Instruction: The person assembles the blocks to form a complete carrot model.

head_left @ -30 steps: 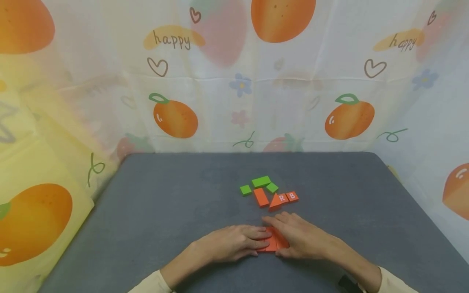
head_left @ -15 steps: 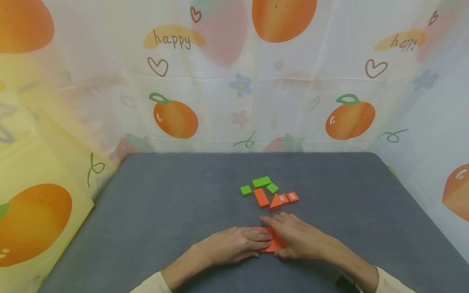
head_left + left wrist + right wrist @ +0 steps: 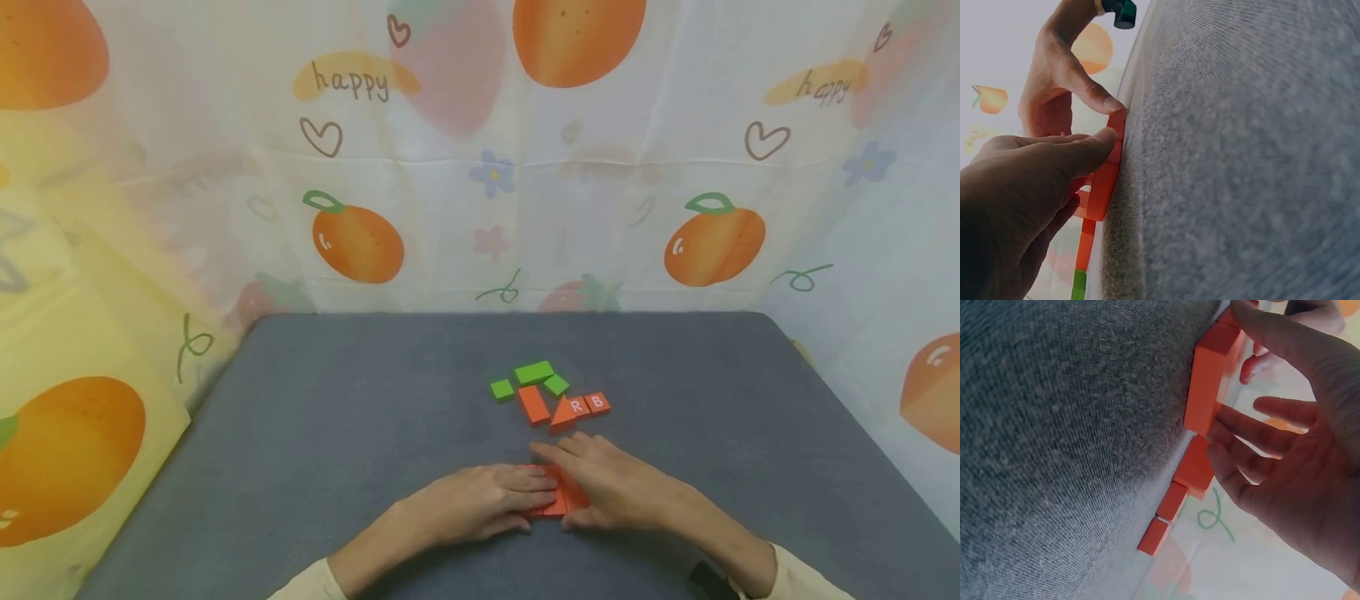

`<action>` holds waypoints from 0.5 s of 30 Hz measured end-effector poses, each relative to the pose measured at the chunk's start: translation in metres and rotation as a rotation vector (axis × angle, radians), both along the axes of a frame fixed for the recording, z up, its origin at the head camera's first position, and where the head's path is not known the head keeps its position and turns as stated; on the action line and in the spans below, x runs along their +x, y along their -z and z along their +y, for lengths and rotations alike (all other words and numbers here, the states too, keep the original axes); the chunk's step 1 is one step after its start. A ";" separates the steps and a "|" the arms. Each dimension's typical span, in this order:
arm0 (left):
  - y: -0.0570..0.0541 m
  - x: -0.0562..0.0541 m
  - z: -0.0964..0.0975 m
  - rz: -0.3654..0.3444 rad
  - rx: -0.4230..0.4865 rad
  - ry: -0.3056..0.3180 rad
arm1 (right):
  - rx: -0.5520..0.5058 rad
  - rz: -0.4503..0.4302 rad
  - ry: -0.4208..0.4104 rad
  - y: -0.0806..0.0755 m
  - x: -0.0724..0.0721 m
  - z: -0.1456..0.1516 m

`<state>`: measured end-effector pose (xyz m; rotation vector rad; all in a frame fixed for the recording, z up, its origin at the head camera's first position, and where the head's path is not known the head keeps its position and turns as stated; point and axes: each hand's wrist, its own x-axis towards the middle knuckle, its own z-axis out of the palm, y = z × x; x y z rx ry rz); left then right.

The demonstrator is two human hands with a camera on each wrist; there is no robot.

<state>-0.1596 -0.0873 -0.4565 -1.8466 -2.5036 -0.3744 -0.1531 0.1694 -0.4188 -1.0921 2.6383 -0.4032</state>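
Observation:
Several orange blocks (image 3: 555, 503) lie flat and side by side on the grey table, partly covered by both hands. My left hand (image 3: 472, 502) holds their left part, with fingers over the top and the thumb at the near edge. From the other side my right hand (image 3: 618, 485) spans the right part, its thumb at the near edge and its fingers towards the far side. In the left wrist view the left thumb touches the side of the orange blocks (image 3: 1104, 187). The right wrist view shows right fingertips against an orange block (image 3: 1205, 384).
Beyond the hands lie an orange rectangular block (image 3: 534, 405), an orange triangular block (image 3: 563, 416) and two orange tiles lettered R (image 3: 577, 407) and B (image 3: 597, 402). Behind them are a long green block (image 3: 534, 372) and two small green blocks. A printed curtain (image 3: 442, 233) hangs behind the table (image 3: 337, 400).
The right hand has shifted very slightly left along the orange blocks. The left hand stays almost in place, and the blocks farther back have not moved.

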 end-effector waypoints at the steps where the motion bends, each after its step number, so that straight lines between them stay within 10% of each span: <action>1: -0.001 0.000 -0.001 -0.001 0.003 0.000 | -0.001 0.006 -0.002 0.000 0.000 0.000; 15: -0.001 -0.003 -0.005 -0.045 -0.009 0.010 | -0.009 -0.005 -0.006 0.000 -0.002 -0.001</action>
